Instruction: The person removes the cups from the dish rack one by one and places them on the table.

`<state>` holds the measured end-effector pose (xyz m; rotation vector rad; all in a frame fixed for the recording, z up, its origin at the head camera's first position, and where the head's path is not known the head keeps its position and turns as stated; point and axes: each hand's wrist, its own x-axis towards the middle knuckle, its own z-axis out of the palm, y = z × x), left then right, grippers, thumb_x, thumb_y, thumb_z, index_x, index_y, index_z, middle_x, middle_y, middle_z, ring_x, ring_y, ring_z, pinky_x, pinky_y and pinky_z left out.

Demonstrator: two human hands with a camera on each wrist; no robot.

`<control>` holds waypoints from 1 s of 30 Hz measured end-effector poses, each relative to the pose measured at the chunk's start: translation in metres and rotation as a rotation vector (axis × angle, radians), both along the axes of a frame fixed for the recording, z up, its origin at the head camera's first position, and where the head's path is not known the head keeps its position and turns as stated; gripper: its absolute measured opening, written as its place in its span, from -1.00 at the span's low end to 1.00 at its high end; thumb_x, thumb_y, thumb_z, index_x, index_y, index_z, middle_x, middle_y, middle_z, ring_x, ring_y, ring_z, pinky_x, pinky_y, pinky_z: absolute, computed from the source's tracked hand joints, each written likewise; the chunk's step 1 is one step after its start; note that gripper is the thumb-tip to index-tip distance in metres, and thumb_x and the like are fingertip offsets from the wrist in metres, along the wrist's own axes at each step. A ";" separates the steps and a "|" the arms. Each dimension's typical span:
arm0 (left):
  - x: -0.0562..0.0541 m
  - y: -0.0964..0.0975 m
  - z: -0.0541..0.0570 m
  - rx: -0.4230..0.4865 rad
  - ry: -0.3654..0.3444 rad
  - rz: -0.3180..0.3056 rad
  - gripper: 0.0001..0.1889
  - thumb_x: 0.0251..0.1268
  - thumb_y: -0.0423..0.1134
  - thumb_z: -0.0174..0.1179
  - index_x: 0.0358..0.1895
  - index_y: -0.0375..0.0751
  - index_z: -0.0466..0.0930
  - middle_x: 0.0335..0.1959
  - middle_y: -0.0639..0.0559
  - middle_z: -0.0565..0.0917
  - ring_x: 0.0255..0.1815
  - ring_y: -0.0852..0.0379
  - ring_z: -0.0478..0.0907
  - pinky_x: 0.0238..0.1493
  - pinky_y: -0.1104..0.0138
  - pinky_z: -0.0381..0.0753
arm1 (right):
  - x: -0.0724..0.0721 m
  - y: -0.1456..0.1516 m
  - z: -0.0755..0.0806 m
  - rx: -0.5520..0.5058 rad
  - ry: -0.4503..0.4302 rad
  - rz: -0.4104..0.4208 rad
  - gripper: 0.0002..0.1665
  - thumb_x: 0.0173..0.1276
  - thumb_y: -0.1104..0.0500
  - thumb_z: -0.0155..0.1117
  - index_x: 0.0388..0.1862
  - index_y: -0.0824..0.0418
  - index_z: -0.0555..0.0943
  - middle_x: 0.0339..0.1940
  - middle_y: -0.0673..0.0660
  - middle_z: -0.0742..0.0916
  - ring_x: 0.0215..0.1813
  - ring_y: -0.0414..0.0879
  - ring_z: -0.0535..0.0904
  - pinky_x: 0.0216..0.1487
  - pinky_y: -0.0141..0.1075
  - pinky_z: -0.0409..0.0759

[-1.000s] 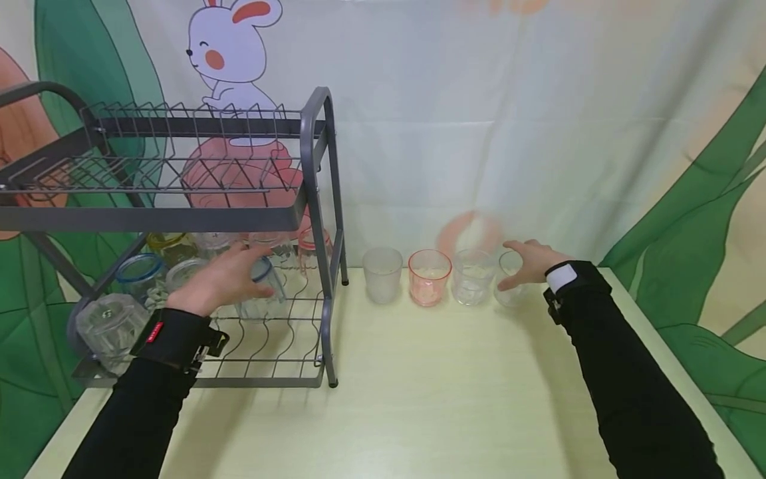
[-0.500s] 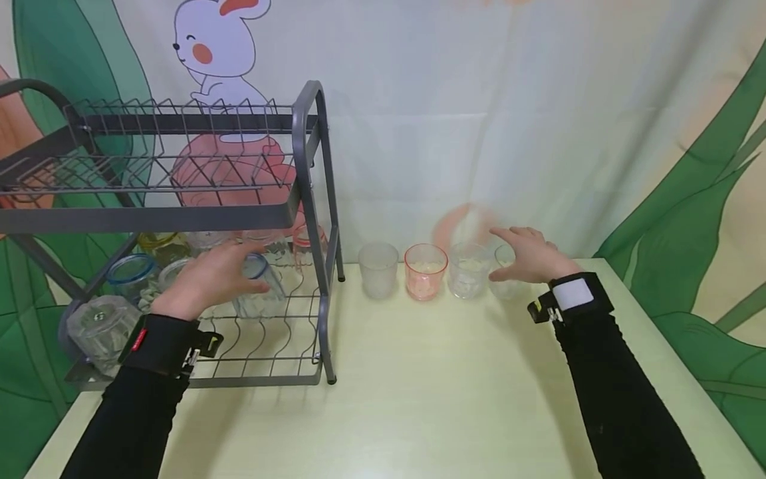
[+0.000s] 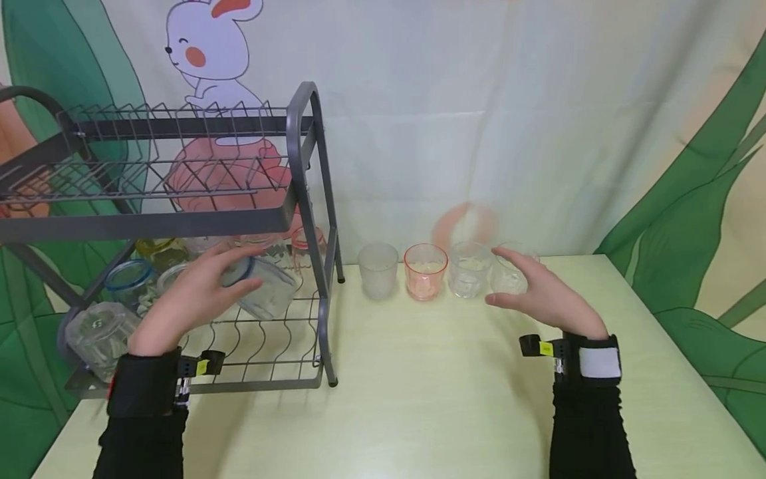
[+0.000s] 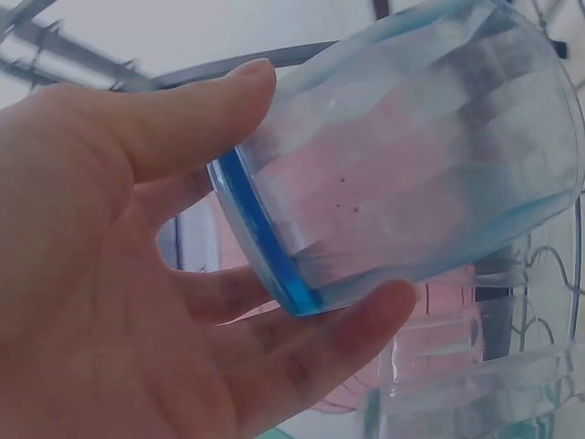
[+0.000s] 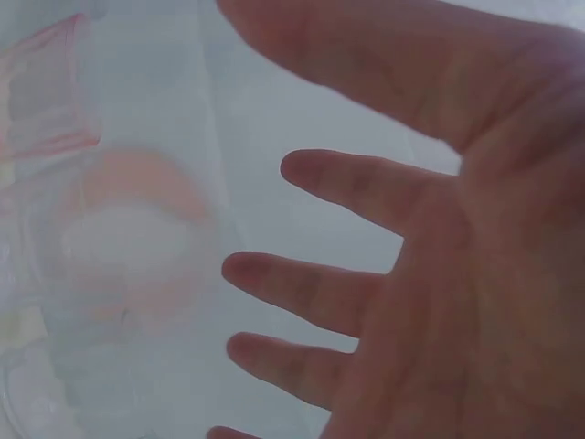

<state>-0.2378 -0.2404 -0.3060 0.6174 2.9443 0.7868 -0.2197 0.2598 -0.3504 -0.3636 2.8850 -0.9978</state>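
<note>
My left hand (image 3: 200, 293) grips a clear faceted glass with a blue rim (image 3: 269, 289) near its rim, on the lower level of the rack. The left wrist view shows this glass (image 4: 411, 165) tilted, thumb on one side and fingers on the other. On the table, my right hand (image 3: 550, 296) is beside the rightmost clear glass (image 3: 507, 276), fingers spread and holding nothing. To its left stand another clear glass (image 3: 469, 273), a red-rimmed pinkish glass (image 3: 426, 276) and a frosted glass (image 3: 378, 273), in one row. The right wrist view shows the right fingers straight.
A dark two-level dish rack (image 3: 323, 266) stands at the left. Its lower level bears several glasses, among them an upturned clear one (image 3: 102, 332), a blue-rimmed one (image 3: 130, 276) and a yellowish one (image 3: 160, 251). A printed curtain (image 3: 407, 153) hangs behind the table (image 3: 419, 399).
The glass in my left hand has gone from nearly upright to tilted, its base swung to the right. My right hand has drawn back from the rightmost glass, toward me and rightward.
</note>
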 end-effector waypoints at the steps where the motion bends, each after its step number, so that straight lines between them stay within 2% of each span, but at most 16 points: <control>1: 0.002 -0.001 0.000 0.024 -0.005 0.008 -0.36 0.48 -0.04 0.11 0.51 -0.13 0.17 0.49 -0.40 0.02 0.47 -0.42 -0.06 0.36 -0.26 0.06 | 0.005 -0.002 0.000 -0.013 -0.006 -0.007 0.07 0.24 -0.27 0.37 0.59 0.01 0.09 0.54 0.14 0.22 0.52 0.15 0.08 0.39 0.21 0.18; 5: 0.011 -0.004 0.002 0.104 -0.025 0.044 -0.34 0.48 0.04 0.08 0.53 -0.05 0.13 0.49 -0.36 0.06 0.46 -0.42 -0.04 0.34 -0.27 0.07 | 0.020 -0.013 0.003 -0.049 -0.002 0.011 0.05 0.23 -0.26 0.38 0.57 -0.01 0.12 0.53 0.10 0.25 0.52 0.11 0.10 0.41 0.16 0.19; 8: 0.019 -0.006 -0.002 0.187 -0.064 0.078 -0.32 0.47 0.11 0.05 0.55 0.05 0.08 0.52 -0.31 0.04 0.48 -0.39 -0.06 0.34 -0.27 0.08 | 0.026 -0.023 0.006 -0.068 0.024 0.041 0.01 0.23 -0.23 0.40 0.56 -0.01 0.17 0.52 0.07 0.28 0.52 0.07 0.11 0.42 0.11 0.19; 12: 0.035 -0.006 -0.015 0.346 -0.179 0.145 -0.30 0.43 0.17 0.05 0.56 0.22 0.04 0.55 -0.19 0.02 0.49 -0.34 -0.02 0.28 -0.25 0.24 | 0.033 -0.037 0.008 -0.083 0.051 0.061 0.00 0.23 -0.18 0.42 0.55 -0.02 0.19 0.51 0.02 0.30 0.52 0.01 0.14 0.44 0.05 0.19; 15: 0.046 -0.007 -0.025 0.477 -0.230 0.165 -0.33 0.43 0.14 0.07 0.54 0.32 0.04 0.54 -0.12 0.06 0.47 -0.26 0.07 0.22 -0.13 0.39 | 0.039 -0.049 0.009 -0.089 0.061 0.083 0.02 0.21 -0.16 0.45 0.56 -0.04 0.17 0.51 0.01 0.29 0.50 0.00 0.16 0.43 0.02 0.21; 17: 0.051 -0.009 -0.032 0.568 -0.236 0.151 -0.36 0.46 0.08 0.06 0.53 0.34 0.06 0.53 -0.11 0.06 0.47 -0.18 0.10 0.21 0.11 0.45 | 0.042 -0.059 0.010 -0.092 0.060 0.109 0.03 0.20 -0.14 0.47 0.56 -0.06 0.16 0.51 0.01 0.29 0.50 -0.01 0.18 0.43 0.00 0.23; 20: 0.056 -0.011 -0.038 0.662 -0.198 0.107 -0.41 0.52 -0.05 0.03 0.53 0.22 0.09 0.49 -0.21 0.09 0.40 -0.03 0.22 0.08 0.40 0.50 | 0.045 -0.074 0.010 -0.099 0.068 0.153 0.04 0.18 -0.12 0.49 0.55 -0.06 0.17 0.49 -0.01 0.31 0.48 -0.04 0.20 0.42 -0.03 0.26; 22: 0.058 -0.011 -0.039 0.704 -0.191 0.066 -0.42 0.54 -0.14 0.02 0.54 0.14 0.11 0.48 -0.25 0.10 0.35 0.09 0.27 0.01 0.51 0.48 | 0.047 -0.081 0.010 -0.103 0.077 0.172 0.03 0.17 -0.11 0.50 0.55 -0.08 0.19 0.47 -0.06 0.33 0.47 -0.08 0.22 0.40 -0.07 0.29; 25: 0.059 -0.010 -0.038 0.726 -0.180 0.014 -0.43 0.54 -0.22 0.01 0.53 0.07 0.12 0.45 -0.24 0.17 0.32 0.19 0.31 0.03 0.52 0.49 | 0.048 -0.090 0.010 -0.117 0.087 0.193 0.05 0.16 -0.09 0.51 0.55 -0.15 0.17 0.46 -0.13 0.33 0.44 -0.15 0.24 0.38 -0.11 0.32; 30: 0.060 0.001 -0.031 0.726 -0.195 -0.019 -0.44 0.55 -0.21 0.01 0.53 0.08 0.13 0.46 -0.15 0.18 0.41 0.04 0.22 0.07 0.51 0.48 | 0.048 -0.107 0.010 -0.174 0.099 0.257 0.10 0.16 -0.04 0.53 0.57 -0.20 0.09 0.49 -0.16 0.25 0.43 -0.19 0.24 0.37 -0.14 0.33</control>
